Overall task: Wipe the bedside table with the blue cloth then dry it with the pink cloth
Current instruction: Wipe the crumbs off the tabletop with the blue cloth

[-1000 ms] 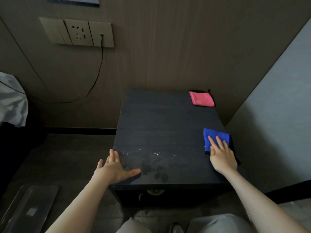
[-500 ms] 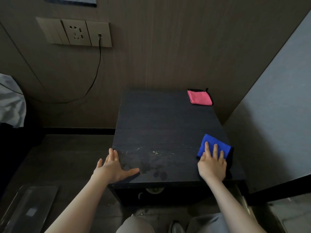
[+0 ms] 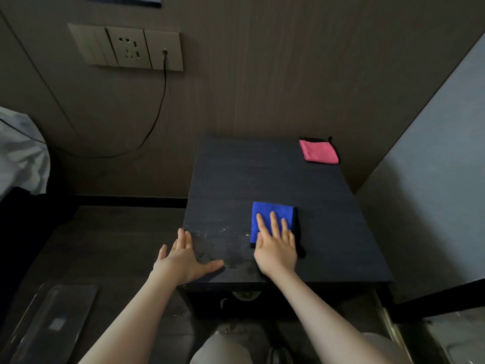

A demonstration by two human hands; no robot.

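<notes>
The dark bedside table [image 3: 328, 206] stands against the wall, with wet marks and pale specks near its front left. A folded blue cloth [image 3: 270, 214] lies on the front middle of the top. My right hand [image 3: 275, 245] presses flat on the cloth's near half, fingers spread. My left hand [image 3: 183, 256] rests flat on the table's front left corner, fingers apart, holding nothing. A folded pink cloth [image 3: 319, 151] with a black edge lies at the back right corner.
A wall socket panel [image 3: 126, 48] with a plugged black cable [image 3: 160, 109] is at the upper left. White bedding [image 3: 21, 153] shows at the left edge. A clear plastic lid [image 3: 49, 324] lies on the floor at the lower left. A grey wall [image 3: 433, 179] borders the table's right side.
My right hand has slid the blue cloth leftward from the table's right edge to the front middle. The left hand has stayed on the front left corner.
</notes>
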